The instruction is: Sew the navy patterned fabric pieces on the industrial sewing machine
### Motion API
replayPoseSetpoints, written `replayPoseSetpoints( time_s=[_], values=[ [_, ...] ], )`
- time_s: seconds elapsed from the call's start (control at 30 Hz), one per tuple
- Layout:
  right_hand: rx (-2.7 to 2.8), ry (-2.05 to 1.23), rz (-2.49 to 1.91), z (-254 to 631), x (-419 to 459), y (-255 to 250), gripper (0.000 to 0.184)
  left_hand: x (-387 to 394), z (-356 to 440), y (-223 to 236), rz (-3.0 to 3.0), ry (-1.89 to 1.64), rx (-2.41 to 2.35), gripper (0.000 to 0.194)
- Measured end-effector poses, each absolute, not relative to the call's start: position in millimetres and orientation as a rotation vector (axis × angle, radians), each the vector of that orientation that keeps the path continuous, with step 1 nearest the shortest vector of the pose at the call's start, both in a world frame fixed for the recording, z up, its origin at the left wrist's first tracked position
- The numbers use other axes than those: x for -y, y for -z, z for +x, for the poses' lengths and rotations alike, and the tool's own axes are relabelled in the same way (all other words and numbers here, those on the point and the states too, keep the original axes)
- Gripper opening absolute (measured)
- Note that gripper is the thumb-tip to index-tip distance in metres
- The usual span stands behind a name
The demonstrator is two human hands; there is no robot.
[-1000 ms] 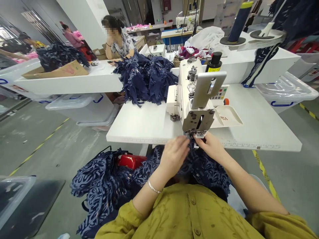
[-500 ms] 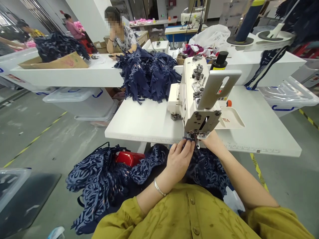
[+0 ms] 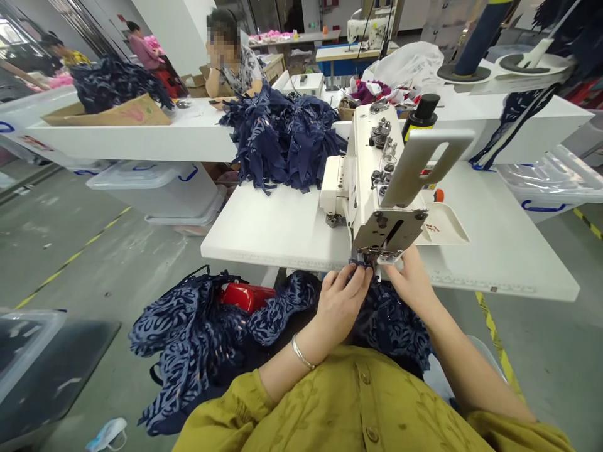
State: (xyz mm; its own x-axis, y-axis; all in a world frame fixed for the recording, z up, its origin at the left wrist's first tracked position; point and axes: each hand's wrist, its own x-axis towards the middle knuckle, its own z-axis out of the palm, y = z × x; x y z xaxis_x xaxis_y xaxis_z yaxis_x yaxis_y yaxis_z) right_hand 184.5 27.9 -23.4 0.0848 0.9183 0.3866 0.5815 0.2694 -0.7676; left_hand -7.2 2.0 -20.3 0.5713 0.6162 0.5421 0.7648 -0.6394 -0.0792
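Under the needle end of a cream sewing machine [image 3: 372, 176], my left hand [image 3: 343, 302] pinches the edge of a piece of navy fabric [image 3: 358, 262], its fingers bent over it at the table's front edge. My right hand [image 3: 413, 284] is just right of the presser foot, thumb toward the needle. Its other fingers are partly hidden behind the machine head, so their grip does not show. Below the table edge, navy patterned fabric [image 3: 393, 320] hangs over my lap. A stack of navy patterned bras [image 3: 188, 339] lies to the left.
Navy strips [image 3: 287, 141] are heaped on the white sewing table [image 3: 268, 226], left of the machine. A cream tray [image 3: 447, 225] sits right of it. A red object [image 3: 247, 296] lies among the bras. Across the bench, a person [image 3: 235, 63] sits; lidded plastic bins [image 3: 155, 188] stand below.
My right hand has drawn back a little from behind the machine head, showing more of its thumb and back. My left hand stays at the fabric. The view has shifted slightly.
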Motion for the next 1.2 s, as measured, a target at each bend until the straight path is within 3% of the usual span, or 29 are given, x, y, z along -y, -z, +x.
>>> replayPoseSetpoints(
  time_s=[0.1,0.23,0.4,0.43,0.5,0.57,0.63,0.77,0.87,1.0,1.1,1.2],
  values=[
    [1.605,-0.569,-1.535,183.1,-1.7,26.8,0.031,-3.3,-5.9,20.0,-2.562,0.711,1.142,0.036],
    [1.729,-1.207,-1.509,176.9,21.0,34.7,0.036,-5.7,-13.7,31.3,-2.782,0.918,1.149,0.044],
    [1.367,-1.485,-1.327,192.5,46.3,64.4,0.044,15.7,-45.2,85.2,-3.239,1.228,1.176,0.118],
    [1.331,-1.537,-1.264,199.6,52.0,71.9,0.046,23.0,-50.7,97.4,-3.280,1.227,1.293,0.123],
    [1.353,-1.669,-1.109,210.9,61.1,84.1,0.049,35.6,-59.9,115.4,-3.251,1.163,1.627,0.103],
    [1.449,-1.804,-1.013,212.2,64.7,89.8,0.048,41.4,-69.9,119.5,-3.057,1.106,1.952,0.063],
    [1.496,-1.880,-1.038,201.7,61.3,89.8,0.045,38.9,-85.7,108.5,-2.826,1.092,2.127,0.045],
    [1.392,-1.709,-1.225,169.2,39.4,90.1,0.047,21.2,-135.7,65.8,-2.367,0.976,2.296,0.050],
    [1.611,-1.342,-1.337,160.2,22.0,101.4,0.042,11.7,-166.2,55.7,-2.057,0.495,2.354,0.060],
    [1.958,-0.882,-1.556,168.2,17.9,134.0,0.034,19.5,-167.7,98.4,-1.870,-0.188,2.450,0.067],
    [2.159,-0.672,-1.842,175.2,32.9,162.0,0.034,37.7,-152.7,140.3,-2.011,-0.275,2.479,0.076],
    [2.310,-0.677,-1.898,178.4,52.0,175.3,0.028,46.0,-138.9,156.0,-2.190,-0.257,2.426,0.073]
  ],
)
